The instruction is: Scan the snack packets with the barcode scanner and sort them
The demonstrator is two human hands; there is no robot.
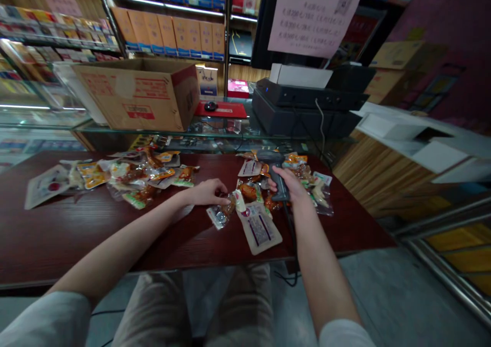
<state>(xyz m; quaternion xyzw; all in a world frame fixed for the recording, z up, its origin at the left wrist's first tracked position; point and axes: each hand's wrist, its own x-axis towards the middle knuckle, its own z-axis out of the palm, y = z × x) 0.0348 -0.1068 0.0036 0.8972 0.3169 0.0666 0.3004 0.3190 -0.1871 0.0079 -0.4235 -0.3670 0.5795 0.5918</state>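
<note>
My right hand (290, 183) is wrapped round the handle of a dark barcode scanner (281, 187), its head over the right-hand pile of packed snacks. My left hand (209, 192) has its fingers closed at the upper edge of a small clear snack packet (221, 214) with brown food inside. Beside that packet lies a flat beige pouch (261, 228) with a dark printed panel. Under and around the scanner are several vacuum-packed foods, among them a reddish-brown packet (249, 191). A second pile of snack packets (140, 173) lies to the left of my left hand.
The dark red wooden table (169, 244) ends just before my legs. An open cardboard box (134, 96) stands on the glass counter behind it, with a black mouse (210, 106) and a black cash-register unit (307, 109) to the right. The scanner's cable (290, 229) hangs over the front edge.
</note>
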